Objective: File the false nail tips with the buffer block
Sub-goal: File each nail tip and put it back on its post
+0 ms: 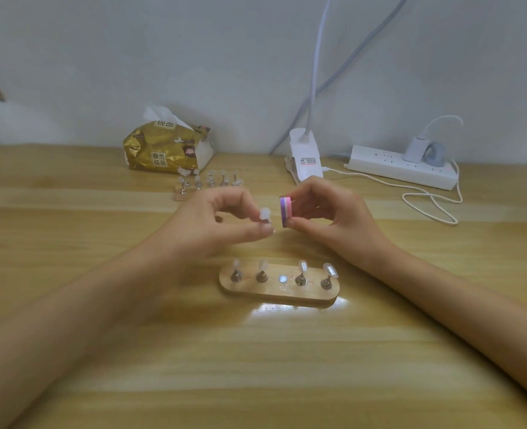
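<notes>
Your forearms point(70, 305) enter from the lower corners, and above the wooden stand point(274, 294) your left hand point(222, 224) pinches a false nail tip point(265, 214) just left of the buffer block point(286, 210) gripped by your right hand point(333, 212) at mid-frame.

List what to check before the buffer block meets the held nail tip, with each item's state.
1. The left hand holds the nail tip: ok.
2. The right hand grips the buffer block: ok.
3. Block touching the tip: not ok, a narrow gap shows.
4. The wooden stand has its middle magnet free for the held tip: ok.
5. The four other tips sit on the stand: ok.
6. Held tip's edge condition: cannot tell, blurred.
</notes>
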`<state>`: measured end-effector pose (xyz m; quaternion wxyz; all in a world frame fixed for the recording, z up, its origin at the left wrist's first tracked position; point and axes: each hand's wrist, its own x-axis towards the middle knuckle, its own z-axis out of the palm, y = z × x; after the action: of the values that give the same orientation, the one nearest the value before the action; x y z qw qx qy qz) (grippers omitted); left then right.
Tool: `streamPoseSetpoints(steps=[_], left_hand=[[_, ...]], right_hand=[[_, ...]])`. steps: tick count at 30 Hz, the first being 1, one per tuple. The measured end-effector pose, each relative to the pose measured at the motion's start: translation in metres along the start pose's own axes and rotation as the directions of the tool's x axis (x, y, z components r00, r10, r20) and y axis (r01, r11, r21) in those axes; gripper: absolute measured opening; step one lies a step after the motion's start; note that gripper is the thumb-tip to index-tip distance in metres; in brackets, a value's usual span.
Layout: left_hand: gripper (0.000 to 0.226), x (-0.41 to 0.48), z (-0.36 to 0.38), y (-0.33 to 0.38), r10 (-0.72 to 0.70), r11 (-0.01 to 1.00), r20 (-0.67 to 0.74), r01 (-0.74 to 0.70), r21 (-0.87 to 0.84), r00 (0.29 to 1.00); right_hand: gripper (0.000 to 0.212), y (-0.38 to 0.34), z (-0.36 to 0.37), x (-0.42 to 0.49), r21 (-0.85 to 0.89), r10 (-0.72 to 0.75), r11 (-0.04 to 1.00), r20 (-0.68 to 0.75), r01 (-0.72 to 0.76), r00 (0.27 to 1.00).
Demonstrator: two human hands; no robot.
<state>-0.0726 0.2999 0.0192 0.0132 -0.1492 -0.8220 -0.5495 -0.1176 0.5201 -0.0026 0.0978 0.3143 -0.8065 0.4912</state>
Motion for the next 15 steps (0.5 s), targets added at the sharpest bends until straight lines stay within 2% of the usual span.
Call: streamPoseSetpoints(steps=[3,6,10,15], left_hand=[[0.019,-0.014,0.015,0.009,0.075,0.988,0.125,-0.091,0.127,0.989],[0.018,-0.019,0.027,0.005,0.095,0.940,0.114,-0.127,0.316,0.989],[0.015,-0.017,0.026,0.000,0.041,0.976,0.142,-0.070,0.208,0.989],[0.011,-0.017,0.025,-0.003,0.055,0.972,0.180,-0.094,0.215,0.982]], right_hand=[[0.022,0.000,-0.002,-0.001,-0.001,-0.010,1.000,0.016,0.010,1.000],[0.023,0.001,-0.002,-0.001,-0.009,-0.009,1.000,0.023,0.010,1.000],[0.023,0.002,0.000,-0.001,-0.028,-0.012,1.000,0.028,0.013,1.000],[0.023,0.004,-0.001,0.000,-0.034,-0.016,0.999,0.033,0.017,0.999]])
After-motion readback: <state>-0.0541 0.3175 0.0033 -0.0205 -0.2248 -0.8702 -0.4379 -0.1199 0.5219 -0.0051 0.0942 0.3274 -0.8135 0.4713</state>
